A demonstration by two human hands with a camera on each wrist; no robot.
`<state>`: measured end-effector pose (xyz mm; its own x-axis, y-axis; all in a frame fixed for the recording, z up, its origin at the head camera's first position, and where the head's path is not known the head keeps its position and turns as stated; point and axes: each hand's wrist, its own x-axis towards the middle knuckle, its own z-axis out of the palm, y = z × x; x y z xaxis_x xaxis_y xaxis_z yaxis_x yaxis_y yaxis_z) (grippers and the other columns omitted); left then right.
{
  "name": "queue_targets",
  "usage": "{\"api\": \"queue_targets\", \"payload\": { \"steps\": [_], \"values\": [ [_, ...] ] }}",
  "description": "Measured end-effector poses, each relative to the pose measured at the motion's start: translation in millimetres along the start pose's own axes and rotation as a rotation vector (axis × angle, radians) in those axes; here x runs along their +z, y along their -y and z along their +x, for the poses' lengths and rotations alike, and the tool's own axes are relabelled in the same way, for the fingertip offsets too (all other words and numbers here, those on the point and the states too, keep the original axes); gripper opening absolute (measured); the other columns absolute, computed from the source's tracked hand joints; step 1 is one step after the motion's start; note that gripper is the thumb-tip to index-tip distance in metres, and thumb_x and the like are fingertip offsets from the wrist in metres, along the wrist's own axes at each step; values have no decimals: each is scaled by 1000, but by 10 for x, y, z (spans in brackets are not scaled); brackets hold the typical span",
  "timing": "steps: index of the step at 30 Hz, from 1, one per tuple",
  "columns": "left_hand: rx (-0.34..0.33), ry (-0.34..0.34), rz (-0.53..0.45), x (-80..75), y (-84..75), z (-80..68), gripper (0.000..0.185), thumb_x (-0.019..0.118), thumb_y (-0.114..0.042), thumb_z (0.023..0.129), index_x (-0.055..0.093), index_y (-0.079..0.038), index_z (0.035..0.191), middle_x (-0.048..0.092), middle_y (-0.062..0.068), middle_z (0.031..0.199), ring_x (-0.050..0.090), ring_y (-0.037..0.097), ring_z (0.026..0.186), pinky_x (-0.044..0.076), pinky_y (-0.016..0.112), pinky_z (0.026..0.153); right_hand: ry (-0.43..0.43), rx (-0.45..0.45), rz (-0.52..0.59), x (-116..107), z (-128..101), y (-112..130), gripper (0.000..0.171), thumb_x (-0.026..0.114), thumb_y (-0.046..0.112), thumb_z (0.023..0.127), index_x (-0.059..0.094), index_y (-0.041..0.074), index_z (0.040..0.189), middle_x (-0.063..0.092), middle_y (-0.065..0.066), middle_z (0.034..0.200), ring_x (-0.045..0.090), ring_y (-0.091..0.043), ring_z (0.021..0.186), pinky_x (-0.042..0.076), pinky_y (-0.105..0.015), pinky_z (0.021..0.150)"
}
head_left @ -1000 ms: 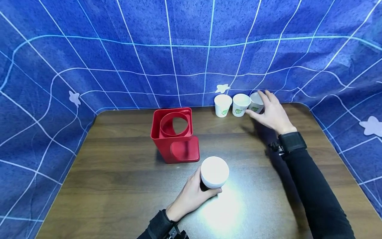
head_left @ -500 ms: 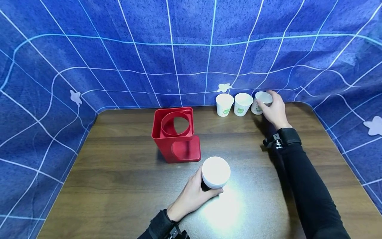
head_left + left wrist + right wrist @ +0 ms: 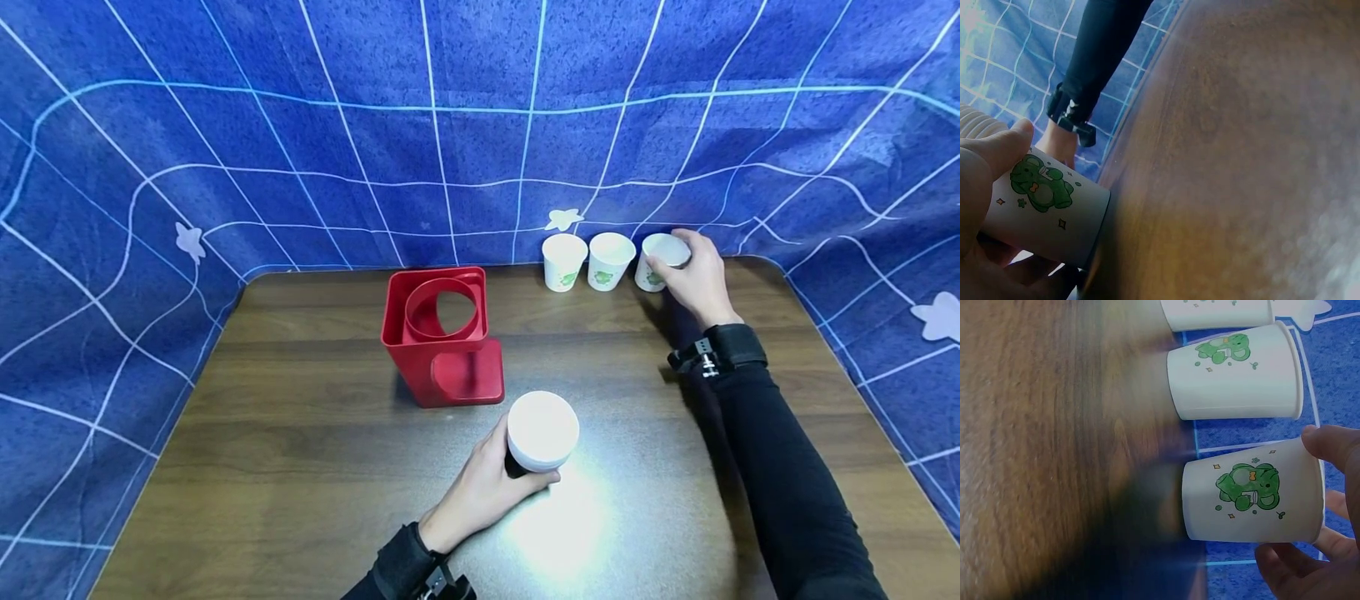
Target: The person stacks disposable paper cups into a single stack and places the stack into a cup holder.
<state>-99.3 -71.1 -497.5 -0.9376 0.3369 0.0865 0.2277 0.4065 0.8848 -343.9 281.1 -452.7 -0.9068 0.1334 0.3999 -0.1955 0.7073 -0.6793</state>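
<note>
White paper cups with a little green cartoon bear on the side are what's in play here. The right hand [image 3: 693, 275] has closed around the rightmost paper cup [image 3: 660, 260] in the row of three at the far edge of the dark wood-grain table [image 3: 315, 467]. A second ago that hand was only reaching, fingers loose and spread near the cup; half a second ago it arrived, and now thumb and fingers are curled round the rim end. The right wrist view shows it well: fingertips [image 3: 1329, 442] on the lip, cup base touching the table as far as I can tell, so gripped but not lifted. It looks like the cup has nudged a touch away from the middle white cup [image 3: 609, 260], with the left white cup [image 3: 563, 262] just beside that one.

The left hand [image 3: 480, 487] hasn't budged across all three moments. It's wrapped round a stack of white paper cups [image 3: 542, 432] standing near the front of the table, thumb [image 3: 1007, 144] pressed on the printed side in the left wrist view.

The red plastic cup holder with the round opening [image 3: 441, 333] sits between the two hands, untouched, same spot throughout.

So my read: the pick of the far cup has just been secured, and the lift is the part not yet done.
</note>
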Motion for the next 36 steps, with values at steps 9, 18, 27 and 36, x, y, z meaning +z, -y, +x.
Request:
{"api": "queue_targets", "payload": {
  "steps": [9,18,27,36],
  "values": [
    [-32,1,-1,7,5,20,93,87,-42,81,37,-18,156,59,-3,144,56,11,132,44,46,115,11,-34,4,-195,-210,155,64,82,24,87,56,-1,140,57,-27,138,54,-37,116,40,-35,90],
    [-21,2,2,17,15,33,93,88,-41,81,37,-18,156,59,-2,145,56,11,133,43,46,115,26,-98,56,-336,-585,371,62,83,17,86,57,0,140,59,-22,132,54,-15,96,40,-6,75],
    [-28,2,-6,17,5,35,94,88,-40,81,37,-19,156,58,-3,145,55,11,133,43,46,115,25,-163,136,-494,-873,701,65,86,7,82,58,1,140,62,-19,131,55,2,101,46,-2,80],
    [-58,2,-3,7,-13,24,94,88,-39,81,36,-18,156,57,-1,146,55,13,134,42,50,116,36,-278,200,-557,-1080,1055,68,89,2,77,61,4,139,68,-14,129,59,4,107,48,-6,86]
  ]
}}
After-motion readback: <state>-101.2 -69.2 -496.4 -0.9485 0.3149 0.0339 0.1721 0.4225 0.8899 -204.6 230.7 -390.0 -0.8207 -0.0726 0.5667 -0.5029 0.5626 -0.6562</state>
